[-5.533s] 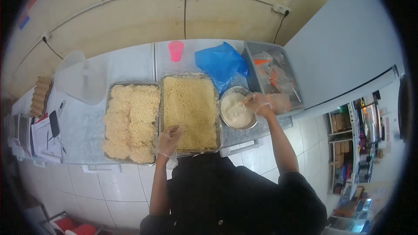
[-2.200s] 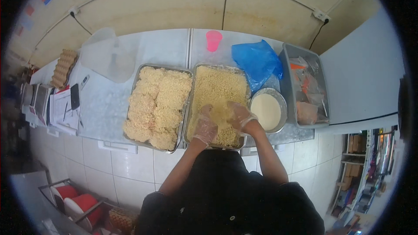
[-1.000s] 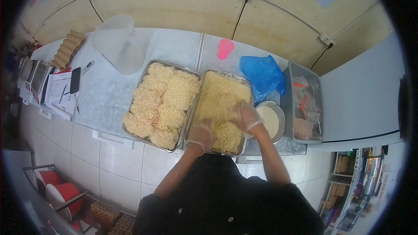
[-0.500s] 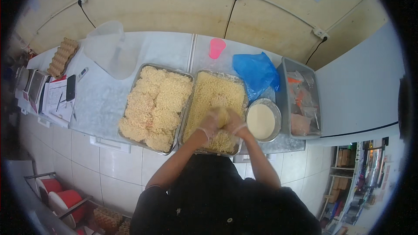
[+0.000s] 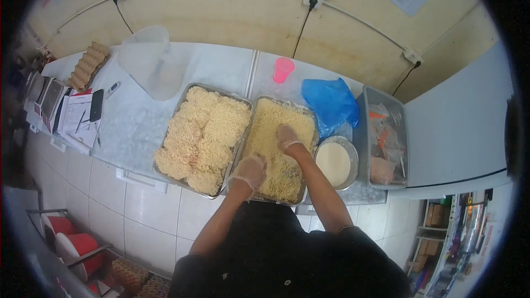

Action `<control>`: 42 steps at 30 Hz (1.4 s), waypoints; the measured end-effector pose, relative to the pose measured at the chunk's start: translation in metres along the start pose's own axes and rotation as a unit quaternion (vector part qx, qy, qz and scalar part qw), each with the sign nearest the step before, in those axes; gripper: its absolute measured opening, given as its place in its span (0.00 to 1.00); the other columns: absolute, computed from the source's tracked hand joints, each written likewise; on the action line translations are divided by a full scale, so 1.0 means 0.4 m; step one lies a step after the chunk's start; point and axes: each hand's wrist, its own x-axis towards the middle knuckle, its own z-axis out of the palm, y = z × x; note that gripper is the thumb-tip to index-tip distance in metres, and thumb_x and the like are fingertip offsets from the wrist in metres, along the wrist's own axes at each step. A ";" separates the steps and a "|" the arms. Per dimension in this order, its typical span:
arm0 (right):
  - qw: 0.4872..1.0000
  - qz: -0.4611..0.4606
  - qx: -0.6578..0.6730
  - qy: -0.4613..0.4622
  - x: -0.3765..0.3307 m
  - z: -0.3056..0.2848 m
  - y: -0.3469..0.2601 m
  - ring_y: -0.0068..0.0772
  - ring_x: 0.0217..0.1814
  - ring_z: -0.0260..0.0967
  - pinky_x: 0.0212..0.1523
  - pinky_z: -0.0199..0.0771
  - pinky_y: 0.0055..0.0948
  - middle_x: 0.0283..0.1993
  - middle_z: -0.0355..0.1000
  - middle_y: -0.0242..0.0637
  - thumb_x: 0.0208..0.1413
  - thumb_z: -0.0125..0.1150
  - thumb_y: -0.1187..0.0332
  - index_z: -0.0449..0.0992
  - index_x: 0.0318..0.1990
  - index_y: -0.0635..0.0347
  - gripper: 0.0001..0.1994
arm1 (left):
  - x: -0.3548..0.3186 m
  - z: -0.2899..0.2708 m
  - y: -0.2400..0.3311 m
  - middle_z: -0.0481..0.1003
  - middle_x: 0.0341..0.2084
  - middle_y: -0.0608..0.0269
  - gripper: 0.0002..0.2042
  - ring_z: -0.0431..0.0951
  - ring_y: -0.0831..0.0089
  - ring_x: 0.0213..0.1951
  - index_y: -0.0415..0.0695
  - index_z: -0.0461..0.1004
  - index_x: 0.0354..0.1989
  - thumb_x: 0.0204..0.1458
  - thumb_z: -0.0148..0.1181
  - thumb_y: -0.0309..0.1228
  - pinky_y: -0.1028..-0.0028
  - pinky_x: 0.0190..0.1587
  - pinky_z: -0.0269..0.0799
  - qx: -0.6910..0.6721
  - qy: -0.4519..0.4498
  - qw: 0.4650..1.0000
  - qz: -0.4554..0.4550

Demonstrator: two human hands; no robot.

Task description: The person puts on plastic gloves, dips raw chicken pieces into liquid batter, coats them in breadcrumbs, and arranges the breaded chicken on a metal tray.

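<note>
In clear gloves, both my hands work at a metal tray (image 5: 305, 185) of pale yellow crumbs (image 5: 276, 115). My left hand (image 5: 249, 172) is over the tray's near left edge, its fingers loosely apart against the crumbs and somewhat blurred. Farther in, right of the tray's middle, my right hand (image 5: 288, 137) lies with fingers stretched onto the crumb surface. No separate piece shows in either hand. To the left, a second metal tray (image 5: 220, 193) is heaped with several lumpy crumb-coated pieces (image 5: 204, 132).
At right stand a metal bowl of creamy liquid (image 5: 333, 164), a blue plastic bag (image 5: 331, 105) and a grey bin (image 5: 406, 149) with bagged items. A pink cup (image 5: 284, 70) is behind. Leftward are a translucent jug (image 5: 149, 66), an egg carton (image 5: 89, 66), papers and a phone (image 5: 96, 105).
My hands, earlier together around a crumb-covered lump over the tray's middle, have parted. The left has moved nearer and left; the right has moved farther in. The view has shifted slightly.
</note>
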 end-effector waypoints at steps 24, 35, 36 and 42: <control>0.950 -0.219 -0.171 -0.142 0.071 -0.466 -0.321 0.57 0.48 0.70 0.50 0.70 0.47 0.45 0.69 0.55 0.45 0.65 0.59 0.76 0.37 0.65 0.18 | -0.318 -0.048 -0.137 0.76 0.36 0.51 0.11 0.77 0.48 0.38 0.47 0.72 0.41 0.58 0.54 0.41 0.54 0.42 0.71 -0.230 0.129 0.957 -0.119; 0.923 -0.372 0.017 0.094 0.362 -0.264 -0.423 0.53 0.50 0.67 0.54 0.68 0.42 0.46 0.67 0.52 0.43 0.63 0.69 0.72 0.44 0.62 0.18 | -0.384 -0.051 -0.133 0.74 0.35 0.51 0.10 0.76 0.51 0.40 0.43 0.71 0.42 0.59 0.56 0.36 0.59 0.42 0.71 -0.296 0.140 0.933 -0.147; 0.922 -0.373 0.016 0.097 0.345 -0.245 -0.412 0.53 0.50 0.67 0.54 0.68 0.42 0.46 0.67 0.52 0.43 0.63 0.69 0.72 0.44 0.62 0.18 | -0.394 -0.055 -0.137 0.74 0.35 0.51 0.10 0.76 0.51 0.40 0.43 0.71 0.42 0.59 0.56 0.36 0.59 0.42 0.71 -0.293 0.143 0.934 -0.147; 0.982 -0.177 0.073 0.001 0.110 -0.316 -0.239 0.50 0.54 0.69 0.57 0.68 0.41 0.49 0.71 0.51 0.46 0.59 0.72 0.75 0.44 0.61 0.15 | -0.344 -0.082 -0.193 0.75 0.37 0.46 0.10 0.76 0.49 0.41 0.40 0.69 0.40 0.54 0.59 0.31 0.57 0.40 0.70 -0.274 0.152 0.939 -0.143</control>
